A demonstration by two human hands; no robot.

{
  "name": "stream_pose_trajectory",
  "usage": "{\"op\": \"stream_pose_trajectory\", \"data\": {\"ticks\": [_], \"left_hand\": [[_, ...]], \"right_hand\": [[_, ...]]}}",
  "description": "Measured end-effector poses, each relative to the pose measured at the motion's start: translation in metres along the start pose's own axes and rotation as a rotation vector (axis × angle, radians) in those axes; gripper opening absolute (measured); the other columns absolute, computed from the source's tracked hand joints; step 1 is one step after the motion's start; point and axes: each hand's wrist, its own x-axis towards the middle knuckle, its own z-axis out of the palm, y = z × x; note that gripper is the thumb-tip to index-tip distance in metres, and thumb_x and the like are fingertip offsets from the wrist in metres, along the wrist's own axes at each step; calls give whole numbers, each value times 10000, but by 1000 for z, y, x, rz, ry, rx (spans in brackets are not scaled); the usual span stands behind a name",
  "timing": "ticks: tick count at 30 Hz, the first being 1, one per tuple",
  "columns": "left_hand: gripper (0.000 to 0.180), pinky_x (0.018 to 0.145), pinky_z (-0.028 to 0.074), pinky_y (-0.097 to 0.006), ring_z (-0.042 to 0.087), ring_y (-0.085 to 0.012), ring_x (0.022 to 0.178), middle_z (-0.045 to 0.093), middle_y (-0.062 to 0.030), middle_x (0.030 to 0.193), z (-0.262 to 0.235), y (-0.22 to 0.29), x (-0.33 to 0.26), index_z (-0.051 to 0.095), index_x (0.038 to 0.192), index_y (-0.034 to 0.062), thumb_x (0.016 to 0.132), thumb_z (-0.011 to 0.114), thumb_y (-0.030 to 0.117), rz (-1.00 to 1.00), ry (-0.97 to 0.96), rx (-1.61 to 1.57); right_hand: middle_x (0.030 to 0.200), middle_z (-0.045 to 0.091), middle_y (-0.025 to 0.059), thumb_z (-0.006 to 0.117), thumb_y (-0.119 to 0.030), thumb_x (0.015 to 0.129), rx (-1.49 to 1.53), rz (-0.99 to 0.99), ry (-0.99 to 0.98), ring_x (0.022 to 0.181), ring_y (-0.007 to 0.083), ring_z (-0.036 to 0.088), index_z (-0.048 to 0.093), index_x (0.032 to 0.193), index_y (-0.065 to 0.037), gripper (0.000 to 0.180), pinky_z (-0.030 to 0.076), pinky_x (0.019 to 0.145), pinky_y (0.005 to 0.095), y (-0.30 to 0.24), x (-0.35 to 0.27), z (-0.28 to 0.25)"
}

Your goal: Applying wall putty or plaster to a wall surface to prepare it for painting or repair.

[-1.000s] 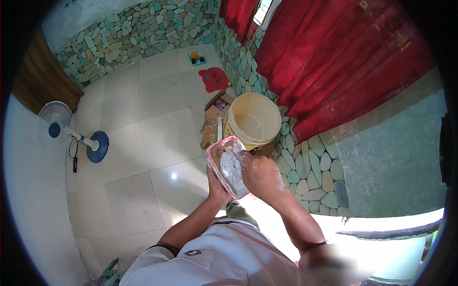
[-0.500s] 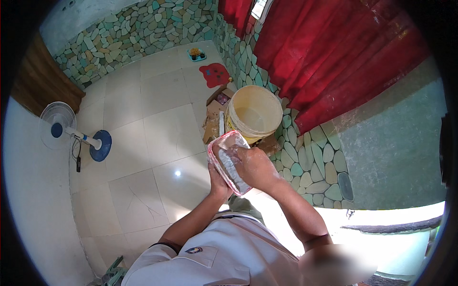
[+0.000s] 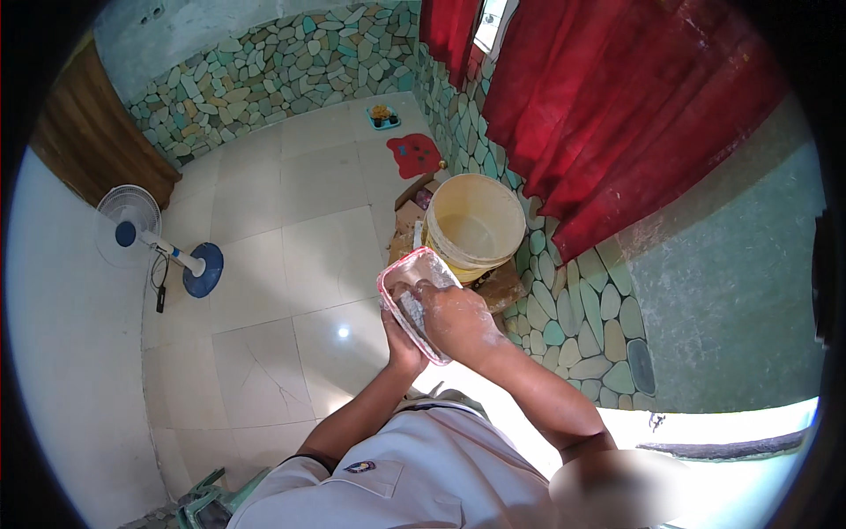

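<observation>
Pink-rimmed tray [image 3: 414, 269], one, in two hands: left [image 3: 401, 339], right [image 3: 454, 313]; one bucket [image 3: 473, 225] beyond

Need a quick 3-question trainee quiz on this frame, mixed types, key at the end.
1. True or false: the right hand reaches into the pink-rimmed tray.
2. What supports the tray from below? A) left hand B) bucket C) fan
3. Fill in: the cream bucket stands by the pebble wall, below the ___ curtain.

Key: 1 true; 2 A; 3 red.
</observation>
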Motion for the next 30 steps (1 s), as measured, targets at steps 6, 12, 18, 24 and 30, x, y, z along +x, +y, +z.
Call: {"op": "stream_pose_trajectory", "data": {"ticks": [6, 12, 18, 24, 30], "left_hand": [[452, 1032, 378, -370, 501, -203, 1167, 530, -45, 1250, 38, -24, -10, 466, 1283, 118, 982, 332, 427, 56, -75, 42], [448, 1026, 385, -372, 504, -201, 1160, 523, -46, 1256, 52, -53, -15, 443, 1301, 101, 985, 337, 401, 109, -84, 123], [588, 1073, 340, -420, 454, -243, 1241, 469, -45, 1358, 34, -81, -23, 418, 1359, 150, 941, 322, 551, -63, -61, -16], [608, 1084, 324, -415, 424, -236, 1275, 449, -47, 1381, 21, -95, -34, 384, 1386, 142, 947, 292, 553, 4, -42, 49], [532, 1053, 367, -387, 471, -222, 1230, 481, -73, 1338, 30, -94, -42, 391, 1366, 112, 981, 252, 451, 126, -115, 132]], "right_hand": [[689, 627, 218, 551, -64, 756, 73, 19, 84, 662, 380, 636, 590, 998, 10, 256, 520, 625, 466, 41, -28, -20], [683, 623, 217, 558, -51, 749, 67, -15, 187, 655, 376, 634, 594, 944, 5, 206, 517, 617, 466, 64, -59, -40], [697, 624, 226, 562, -50, 749, 2, 28, 23, 685, 377, 638, 598, 941, 12, 204, 517, 638, 463, 82, -60, -33], [758, 620, 258, 552, -53, 766, 198, -91, 30, 727, 416, 619, 600, 1006, 24, 257, 507, 692, 485, 102, -62, -17], [792, 613, 270, 563, -34, 775, 294, -169, 28, 753, 428, 608, 602, 1049, -5, 278, 494, 718, 495, 111, -66, -14]]}}
